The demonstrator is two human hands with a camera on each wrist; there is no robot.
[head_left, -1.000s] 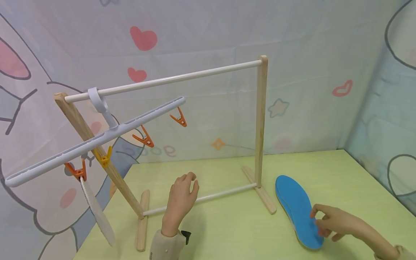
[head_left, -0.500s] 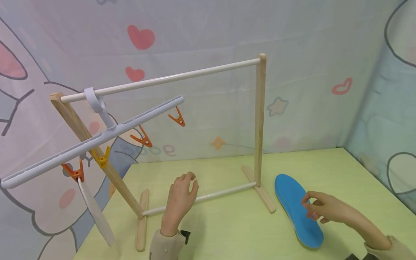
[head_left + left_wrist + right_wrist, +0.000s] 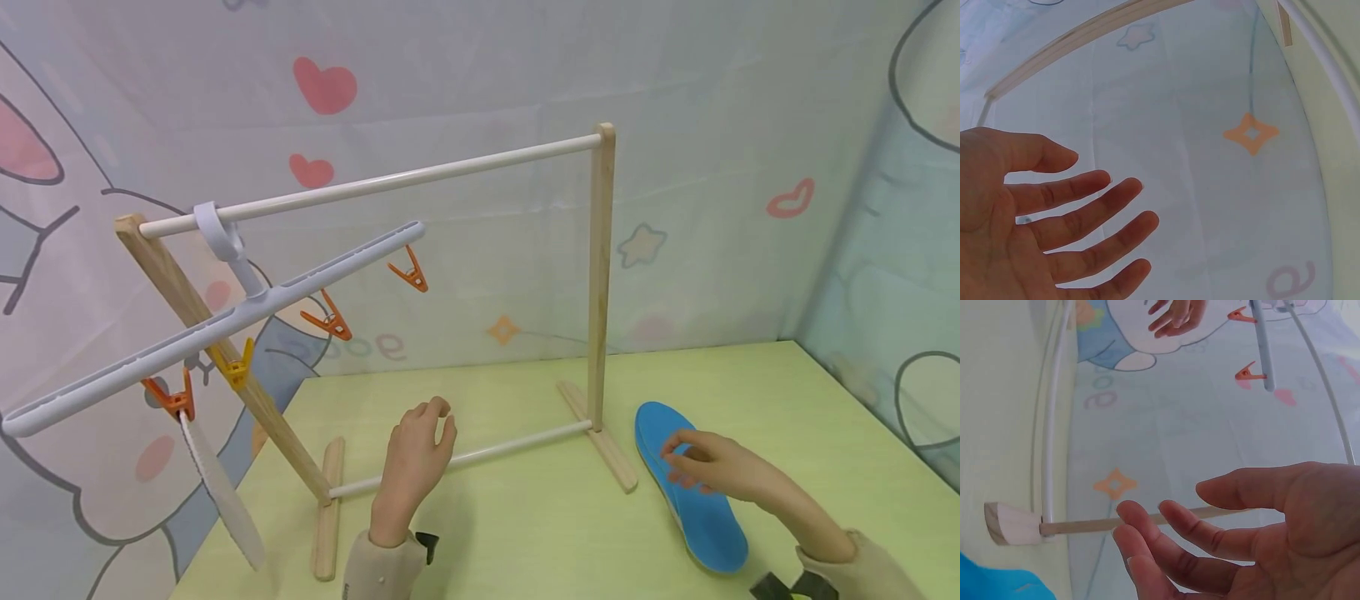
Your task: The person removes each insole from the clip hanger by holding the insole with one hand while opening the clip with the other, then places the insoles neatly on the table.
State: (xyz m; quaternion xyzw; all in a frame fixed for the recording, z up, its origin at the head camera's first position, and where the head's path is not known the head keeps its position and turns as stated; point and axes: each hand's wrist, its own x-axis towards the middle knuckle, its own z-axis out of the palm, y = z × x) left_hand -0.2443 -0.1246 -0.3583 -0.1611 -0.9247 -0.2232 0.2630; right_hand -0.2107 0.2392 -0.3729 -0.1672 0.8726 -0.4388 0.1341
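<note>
A blue insole (image 3: 716,537) lies on the table at the right, with a second blue edge showing along its left side. Above its middle, in the head view, hovers my right hand (image 3: 720,467), fingers loosely bent and holding nothing. My left hand (image 3: 416,454) is raised in front of the rack's lower bar, and its fingers are spread and relaxed in the left wrist view. From a white clip hanger (image 3: 247,310) dangle orange and yellow clips. One orange clip (image 3: 176,398) pinches a thin, pale, flat piece (image 3: 221,492) seen edge-on.
The hanger hooks over the top bar (image 3: 412,177) of a wooden rack, near its left post. The right post (image 3: 601,283) stands between my left hand and the insole. A patterned cloth (image 3: 480,267) backs the pale green table (image 3: 540,533).
My right hand has moved left and slightly up, from the insole's near right edge to over its middle. My left hand stays nearly where it was. The view shifted slightly.
</note>
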